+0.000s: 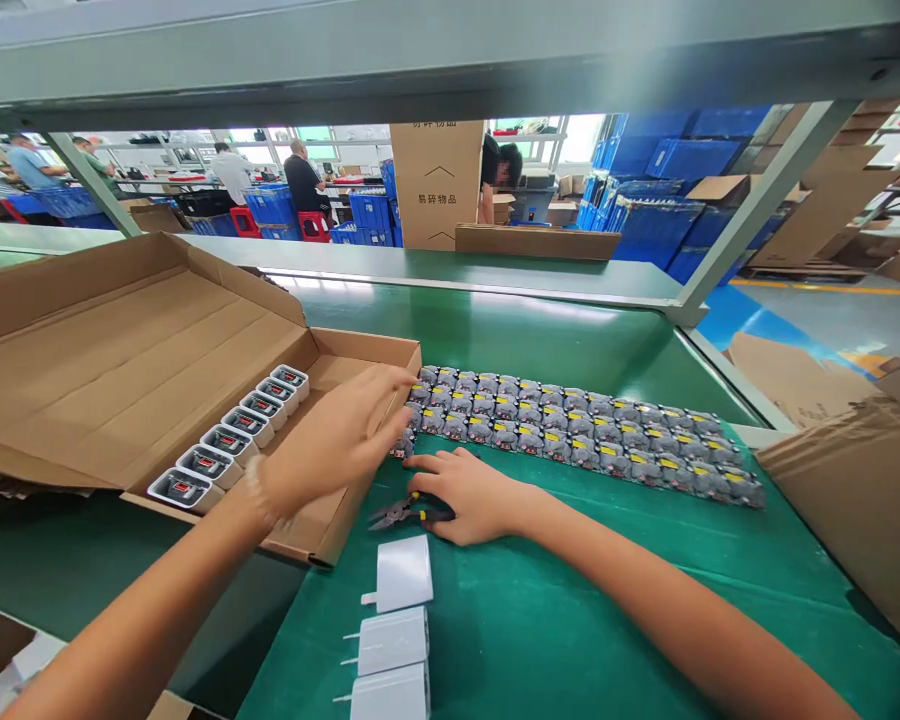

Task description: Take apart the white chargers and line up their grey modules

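Observation:
My left hand [345, 430] reaches over the right wall of an open cardboard box [364, 350], fingers stretched and apart at the left end of the rows of grey circuit assemblies [540, 415] with yellow patches. Below those rows, my right hand [472, 495] is low over the green surface, its fingers spread; the fingertips are by the lowest left assembly [403, 444]. Pliers [401, 513] lie with their handles partly under my right hand. Several white charger housings [229, 442], open at the top, stand in a line inside the box.
Three white plug adapters [405, 573] lie in a column near me, prongs to the left. A green conveyor belt [495, 325] runs behind the mat. Cardboard [855, 500] stands at the right edge; a metal beam [450, 70] crosses overhead. Several people sit farther back.

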### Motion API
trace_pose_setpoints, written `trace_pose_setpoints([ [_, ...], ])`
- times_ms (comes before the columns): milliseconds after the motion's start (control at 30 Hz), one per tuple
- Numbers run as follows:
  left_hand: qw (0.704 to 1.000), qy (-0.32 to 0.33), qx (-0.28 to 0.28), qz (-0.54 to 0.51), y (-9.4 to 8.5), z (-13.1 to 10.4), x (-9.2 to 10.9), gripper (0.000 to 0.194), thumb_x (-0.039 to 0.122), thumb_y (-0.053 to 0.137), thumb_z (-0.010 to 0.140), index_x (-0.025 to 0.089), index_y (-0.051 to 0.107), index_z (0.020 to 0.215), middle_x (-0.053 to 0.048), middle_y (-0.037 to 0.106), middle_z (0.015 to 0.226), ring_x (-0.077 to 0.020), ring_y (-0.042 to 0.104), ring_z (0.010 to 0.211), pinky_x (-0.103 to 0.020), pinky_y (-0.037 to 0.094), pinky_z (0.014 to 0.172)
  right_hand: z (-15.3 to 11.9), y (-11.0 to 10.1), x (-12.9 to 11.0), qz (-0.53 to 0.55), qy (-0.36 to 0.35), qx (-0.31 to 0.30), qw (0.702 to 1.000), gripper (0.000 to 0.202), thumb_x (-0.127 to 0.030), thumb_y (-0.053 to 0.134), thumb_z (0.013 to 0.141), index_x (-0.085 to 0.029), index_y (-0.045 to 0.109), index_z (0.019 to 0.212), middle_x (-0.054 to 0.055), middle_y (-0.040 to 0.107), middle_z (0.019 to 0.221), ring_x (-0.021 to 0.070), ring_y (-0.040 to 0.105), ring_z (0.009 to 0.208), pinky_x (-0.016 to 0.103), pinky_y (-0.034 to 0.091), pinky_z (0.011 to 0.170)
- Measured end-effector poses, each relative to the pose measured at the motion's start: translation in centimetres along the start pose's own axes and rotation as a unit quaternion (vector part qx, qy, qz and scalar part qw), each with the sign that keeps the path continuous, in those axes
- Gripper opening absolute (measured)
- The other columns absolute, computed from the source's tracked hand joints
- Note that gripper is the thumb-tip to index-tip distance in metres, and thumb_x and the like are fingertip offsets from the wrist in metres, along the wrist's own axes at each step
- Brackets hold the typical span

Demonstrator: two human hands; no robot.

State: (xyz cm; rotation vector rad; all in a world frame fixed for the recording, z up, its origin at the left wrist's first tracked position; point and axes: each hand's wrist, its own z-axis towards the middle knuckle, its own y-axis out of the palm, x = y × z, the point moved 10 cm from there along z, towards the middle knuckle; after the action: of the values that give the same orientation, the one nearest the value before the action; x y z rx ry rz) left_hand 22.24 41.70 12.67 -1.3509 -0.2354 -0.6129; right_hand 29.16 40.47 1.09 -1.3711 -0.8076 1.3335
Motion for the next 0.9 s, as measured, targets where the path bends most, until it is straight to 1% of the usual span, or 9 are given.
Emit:
trace_pose_setpoints([
  [67,0.991,0.063,-0.092,0.074,1.2,-3.3,3.9,0.043,0.037,0.045,0.09,0.028,0.044,0.131,-0.004,0.054,0.13,-0.0197,0.052,0.118,-0.036,0.042,0.101,0.1,0.0,0.0,0.005,-0.005,-0.01,1.0,0.033,-0.034,0.06,0.081,-0.019,0.057,0.111,0.008,0.046,0.137,0.0264,0.053,0.107,0.041,0.042,0.082],
  [133,0.968,0.091,-0.206,0.11,4.2,-7.0,5.9,0.059,0.044,0.054,0.084,0.03,0.035,0.139,-0.005,0.047,0.14,-0.0247,0.047,0.126,-0.04,0.045,0.101,0.1,-0.2,0.1,0.01,-0.008,-0.02,1.0,0.033,-0.033,0.06,0.081,-0.02,0.057,0.112,0.008,0.048,0.135,0.0265,0.054,0.106,0.04,0.043,0.081],
  [233,0.919,0.056,-0.359,0.157,9.7,-11.5,5.2,0.097,0.037,0.075,0.062,0.02,0.028,0.145,-0.015,0.021,0.152,-0.0377,0.024,0.138,-0.053,0.038,0.105,-0.3,-0.6,0.7,0.014,-0.004,-0.03,0.999,0.032,-0.031,0.06,0.081,-0.019,0.058,0.111,0.008,0.05,0.133,0.0261,0.055,0.104,0.04,0.043,0.079],
  [300,0.894,0.006,-0.409,0.18,12.3,-12.9,3.6,0.113,0.025,0.079,0.049,0.014,0.022,0.146,-0.019,0.007,0.153,-0.0418,0.01,0.14,-0.059,0.029,0.108,-0.7,-0.9,1.3,0.019,0.009,-0.034,0.999,0.033,-0.03,0.063,0.08,-0.018,0.059,0.11,0.008,0.051,0.131,0.0253,0.056,0.102,0.04,0.043,0.079],
  [367,0.894,-0.026,-0.408,0.184,13.3,-12.9,2.5,0.118,0.019,0.074,0.048,0.015,0.013,0.148,-0.018,-0.001,0.153,-0.0403,0.001,0.141,-0.062,0.021,0.11,-0.9,-1.1,1.7,0.03,0.02,-0.035,0.999,0.032,-0.03,0.064,0.08,-0.019,0.06,0.11,0.008,0.051,0.131,0.0246,0.056,0.103,0.04,0.043,0.079],
  [433,0.905,-0.032,-0.389,0.168,13.3,-12.1,2.1,0.111,0.02,0.067,0.052,0.016,0.011,0.148,-0.016,-0.003,0.155,-0.0367,0.0,0.142,-0.06,0.018,0.112,-0.9,-1.2,1.8,0.039,0.026,-0.038,0.998,0.031,-0.03,0.063,0.08,-0.019,0.06,0.11,0.008,0.051,0.13,0.0242,0.056,0.103,0.039,0.043,0.079],
  [633,0.93,-0.027,-0.344,0.13,11.9,-10.3,1.8,0.086,0.027,0.066,0.051,0.018,0.041,0.133,-0.019,0.028,0.148,-0.0364,0.026,0.137,-0.057,0.029,0.107,-1.2,-1.3,2.3,0.011,0.102,-0.022,0.995,0.029,-0.026,0.057,0.08,-0.016,0.059,0.108,0.011,0.054,0.119,0.024,0.057,0.096,0.037,0.042,0.079],
  [800,0.964,0.001,-0.215,0.154,10.5,-10.5,2.3,0.065,0.023,0.06,0.06,0.023,0.046,0.124,-0.014,0.04,0.134,-0.0357,0.034,0.126,-0.06,0.03,0.102,-3.1,-1.5,2.3,0.011,0.136,-0.015,0.991,0.024,-0.022,0.055,0.079,-0.017,0.058,0.102,0.008,0.056,0.106,0.0212,0.055,0.092,0.032,0.039,0.075],
  [900,0.974,0.016,-0.159,0.161,10.0,-11.0,2.2,0.064,0.019,0.056,0.067,0.023,0.041,0.129,-0.014,0.038,0.132,-0.0334,0.037,0.122,-0.055,0.035,0.1,-4.8,-1.6,2.4,0.007,0.142,-0.028,0.989,0.022,-0.022,0.055,0.081,-0.018,0.057,0.102,0.007,0.055,0.106,0.0204,0.053,0.09,0.032,0.037,0.072],
])
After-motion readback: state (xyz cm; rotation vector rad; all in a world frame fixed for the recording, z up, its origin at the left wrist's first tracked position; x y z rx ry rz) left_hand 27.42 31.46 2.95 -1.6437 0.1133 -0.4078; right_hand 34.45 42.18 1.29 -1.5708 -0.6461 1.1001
